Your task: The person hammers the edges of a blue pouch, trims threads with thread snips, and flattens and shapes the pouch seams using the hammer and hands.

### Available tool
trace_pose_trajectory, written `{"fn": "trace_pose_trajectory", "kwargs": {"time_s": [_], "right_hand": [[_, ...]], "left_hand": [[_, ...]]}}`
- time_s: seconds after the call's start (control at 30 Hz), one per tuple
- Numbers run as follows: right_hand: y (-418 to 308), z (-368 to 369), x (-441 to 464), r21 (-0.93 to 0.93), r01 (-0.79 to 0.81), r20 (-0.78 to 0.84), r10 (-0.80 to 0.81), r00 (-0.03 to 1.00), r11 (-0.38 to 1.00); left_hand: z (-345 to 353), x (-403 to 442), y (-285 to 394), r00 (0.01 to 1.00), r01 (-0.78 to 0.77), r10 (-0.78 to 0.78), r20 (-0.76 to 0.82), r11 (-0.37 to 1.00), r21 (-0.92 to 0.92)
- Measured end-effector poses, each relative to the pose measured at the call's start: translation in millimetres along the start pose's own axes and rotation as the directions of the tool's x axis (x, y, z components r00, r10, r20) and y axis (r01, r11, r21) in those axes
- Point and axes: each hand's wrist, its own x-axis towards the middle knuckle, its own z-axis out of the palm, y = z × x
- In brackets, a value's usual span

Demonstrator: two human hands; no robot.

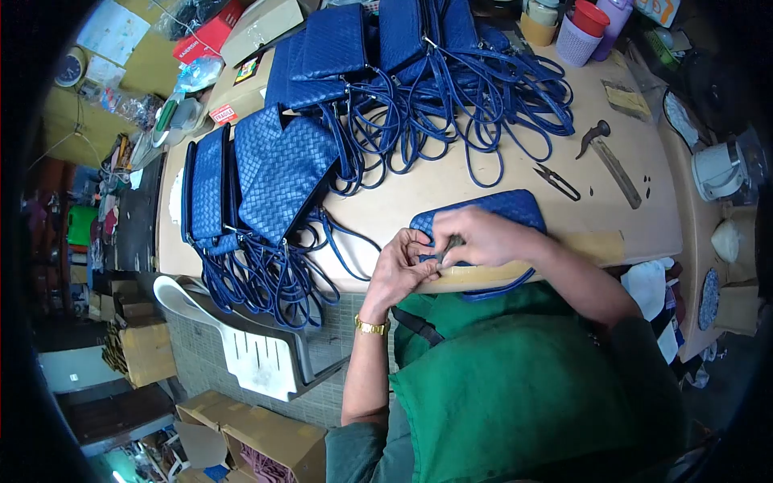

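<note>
A blue woven-pattern bag (515, 207) lies at the table's front edge, close against my green apron. My left hand (396, 264), with a gold watch on its wrist, pinches the near left corner of this bag. My right hand (489, 235) is closed just beside it, fingertips pressed together over the same corner. A small greyish piece shows between the right fingers, too hidden to name. The bag's strap (507, 287) curves along the table edge below my right wrist.
Several blue bags (330, 48) with tangled straps are piled at the back, and more bags (282, 169) lie at left. Thread snips (557, 182) and a hammer (613, 167) rest at right. A white plastic chair (258, 354) stands left of me.
</note>
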Motion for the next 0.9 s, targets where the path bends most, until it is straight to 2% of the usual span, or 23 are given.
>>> {"fn": "trace_pose_trajectory", "kwargs": {"time_s": [0.1,0.17,0.2,0.3,0.37,0.4,0.47,0.5,0.53,0.6,0.67,0.8,0.9], "right_hand": [[17,8,3,-0.032,-0.04,0.022,0.041,0.999,0.999],[19,10,4,-0.146,-0.126,-0.081,0.115,0.99,0.981],[18,10,3,-0.146,-0.126,-0.082,0.115,0.99,0.981],[19,17,1,-0.197,-0.129,-0.13,0.104,0.986,0.972],[30,26,-2,-0.31,-0.072,-0.312,-0.029,0.95,0.948],[27,24,0,-0.312,-0.068,-0.309,-0.034,0.95,0.948],[16,19,1,-0.014,-0.13,-0.315,0.119,0.941,0.991],[13,19,1,0.209,-0.088,-0.231,0.137,0.963,0.974],[11,22,3,0.209,-0.086,-0.228,0.134,0.964,0.974],[8,29,6,-0.013,-0.076,-0.106,0.074,0.992,0.997],[8,26,8,-0.001,-0.131,-0.1,0.13,0.986,0.991],[13,34,5,-0.123,-0.133,-0.261,0.097,0.961,0.983],[18,41,2,-0.178,-0.111,-0.388,0.034,0.921,0.978]], "left_hand": [[-3,0,-3,0.998,-0.046,0.044,0.033,0.998,0.051],[-5,1,-6,0.996,-0.075,0.071,0.054,0.995,0.062],[-5,1,-8,0.995,-0.067,0.065,0.07,0.997,0.034],[-4,-1,-8,0.993,-0.082,0.081,0.082,0.997,0.013],[-2,-3,-9,0.992,-0.102,0.1,0.076,0.995,0.018],[-1,-2,-9,0.992,-0.103,0.105,0.067,0.994,-0.032],[0,-2,-10,0.993,-0.102,0.106,0.052,0.991,-0.084],[0,-1,-9,0.995,-0.086,0.089,0.047,0.994,-0.072],[0,-1,-8,0.997,-0.068,0.071,0.043,0.996,-0.061],[1,-2,-5,0.997,-0.06,0.061,0.036,0.997,-0.038],[2,-2,-1,0.998,-0.053,0.053,0.02,0.999,0.003],[2,1,-7,0.995,-0.101,0.1,0.022,0.992,0.08],[6,2,-6,0.998,-0.056,0.056,-0.02,0.998,0.003]]}}
